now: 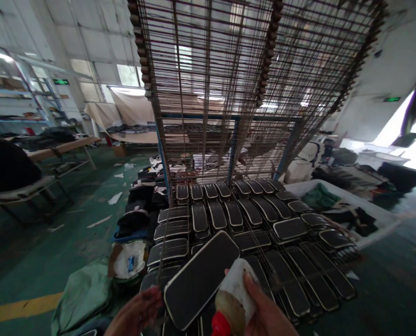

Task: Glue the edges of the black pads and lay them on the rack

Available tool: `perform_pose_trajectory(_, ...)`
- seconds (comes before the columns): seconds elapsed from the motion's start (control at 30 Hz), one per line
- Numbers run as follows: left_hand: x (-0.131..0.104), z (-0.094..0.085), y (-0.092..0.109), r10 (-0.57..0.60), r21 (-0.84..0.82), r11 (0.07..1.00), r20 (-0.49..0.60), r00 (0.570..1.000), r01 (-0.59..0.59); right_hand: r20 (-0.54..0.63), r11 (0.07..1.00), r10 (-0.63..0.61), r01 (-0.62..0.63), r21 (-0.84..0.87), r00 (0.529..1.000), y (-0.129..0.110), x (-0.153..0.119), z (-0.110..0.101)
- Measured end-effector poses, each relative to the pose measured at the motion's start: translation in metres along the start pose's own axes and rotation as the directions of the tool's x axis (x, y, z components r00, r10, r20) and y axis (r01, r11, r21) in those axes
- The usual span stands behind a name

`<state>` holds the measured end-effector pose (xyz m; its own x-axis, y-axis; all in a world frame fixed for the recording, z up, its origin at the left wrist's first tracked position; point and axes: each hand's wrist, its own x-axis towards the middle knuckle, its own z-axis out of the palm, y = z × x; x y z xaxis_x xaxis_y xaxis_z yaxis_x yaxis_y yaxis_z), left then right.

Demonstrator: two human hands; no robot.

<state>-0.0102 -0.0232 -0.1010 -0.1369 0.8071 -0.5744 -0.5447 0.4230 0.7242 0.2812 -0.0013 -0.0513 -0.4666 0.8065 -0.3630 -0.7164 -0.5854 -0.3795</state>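
Note:
My right hand [265, 310] is wrapped round a squeeze bottle [236, 287], whitish with a yellowish-brown content and a red cap pointing down toward me. My left hand [137, 310], blurred, is at the lower left with its fingers stretched toward a dark rounded panel [201, 280] with a pale edge. A narrow gap seems to lie between fingers and panel; whether they touch is unclear. This panel lies at a slant over others on a wire rack. Rows of similar dark panels [286, 229] cover the rack in front of me.
Above the panels, hinged-looking wire racks [208, 70] lean up and back on a blue frame. A white bin [386, 228] with cloth stands right. At left are a round container [127, 263], a green bag [85, 289], scraps on the floor and a work table [64, 147].

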Motion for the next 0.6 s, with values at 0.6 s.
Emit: perform_pose_trajectory(0.6,-0.038,0.082,0.080,-0.047,0.375,0.911,0.509,0.860,-0.172,-0.045,0.849,-0.482,0.453,-0.273,0.875,-0.062,-0.007,0.025)
